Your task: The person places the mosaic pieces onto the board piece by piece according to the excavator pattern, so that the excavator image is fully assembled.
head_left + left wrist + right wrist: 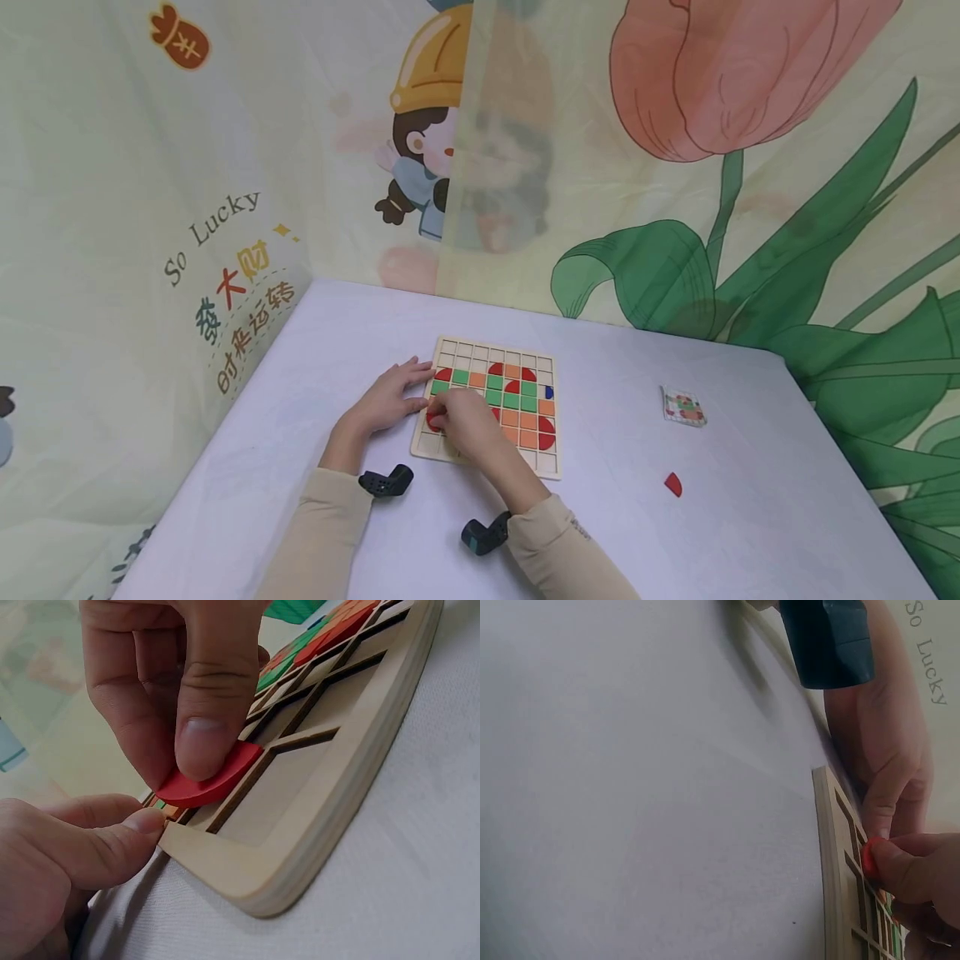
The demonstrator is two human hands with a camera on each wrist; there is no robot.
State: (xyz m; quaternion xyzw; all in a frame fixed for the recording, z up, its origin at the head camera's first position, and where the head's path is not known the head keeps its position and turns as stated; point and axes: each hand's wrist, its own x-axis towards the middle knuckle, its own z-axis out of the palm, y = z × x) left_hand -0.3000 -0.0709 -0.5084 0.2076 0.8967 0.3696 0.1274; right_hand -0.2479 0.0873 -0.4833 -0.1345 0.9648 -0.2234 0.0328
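Observation:
A wooden grid board [480, 351] lies on the white table, with green, orange and red pieces and one blue piece [549, 392] in its cells. Between thumb and fingers, my right hand [467, 423] pinches a red curved-edge piece [225, 774] over a cell near the board's left front corner. One edge of that piece is tilted up from the grid in the left wrist view. My left hand [386, 402] rests along the board's left side, fingers extended, its thumb touching the rim beside an orange piece. The right hand hides part of the board's lower left.
Right of the board, a loose red wedge piece [673, 484] lies on the table [615, 517]. Farther back is a small transparent-edged card or packet [683, 407] printed with a coloured pattern. Printed cloth [345, 167] hangs behind and to the left of the table.

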